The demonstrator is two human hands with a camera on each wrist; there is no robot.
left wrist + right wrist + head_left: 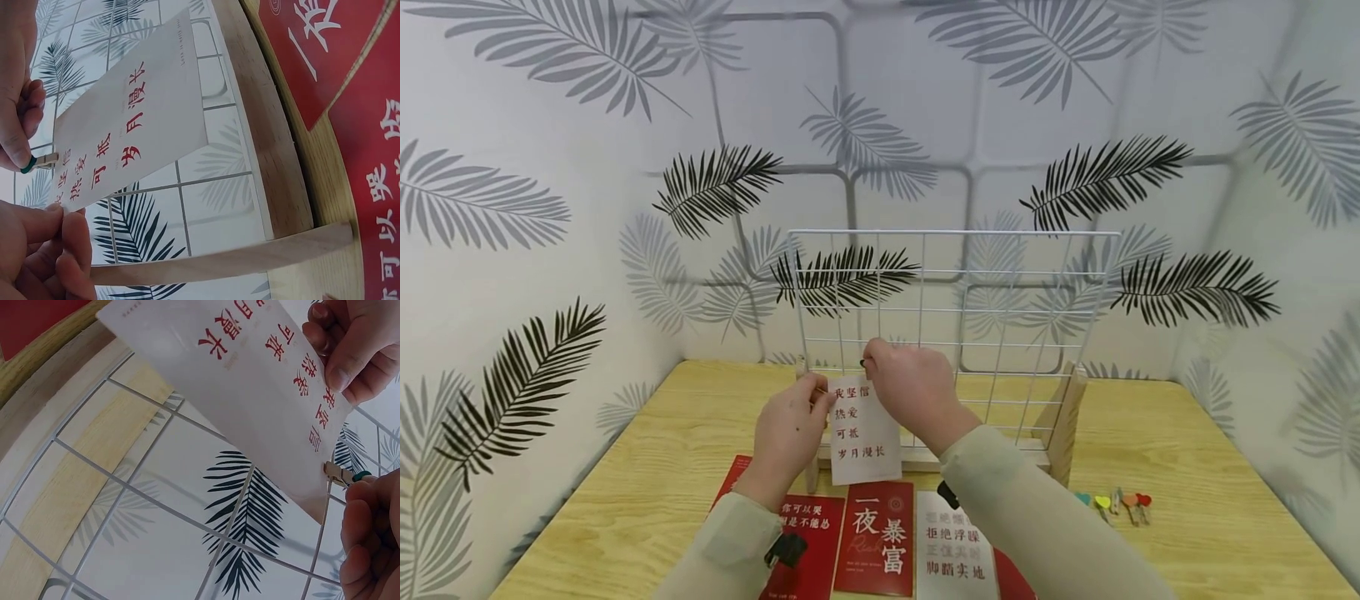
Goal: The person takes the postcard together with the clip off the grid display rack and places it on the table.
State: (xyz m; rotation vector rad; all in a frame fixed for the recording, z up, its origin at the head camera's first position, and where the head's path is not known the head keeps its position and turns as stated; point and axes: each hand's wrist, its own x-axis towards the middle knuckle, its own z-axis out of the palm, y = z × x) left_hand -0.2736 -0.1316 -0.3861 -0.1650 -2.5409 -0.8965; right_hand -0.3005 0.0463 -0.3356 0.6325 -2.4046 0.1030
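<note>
A white card (867,468) with red Chinese characters hangs in front of the white wire grid (955,232). My left hand (786,429) pinches its upper left corner between thumb and fingers. A small wooden clothespin (337,474) with a green end is pinched in my right hand (917,392). In both wrist views the clothespin's tip sits at the card's top edge, close to the grid wires. From the head camera, my right hand hides most of the clothespin and the card's upper right corner.
Wooden feet (1065,417) hold the grid upright on the yellow wood-grain table (1187,467). Red cards (874,575) and another white card (936,583) lie in front of it, partly under my forearms. Several clothespins with coloured hearts (1142,500) lie at the right.
</note>
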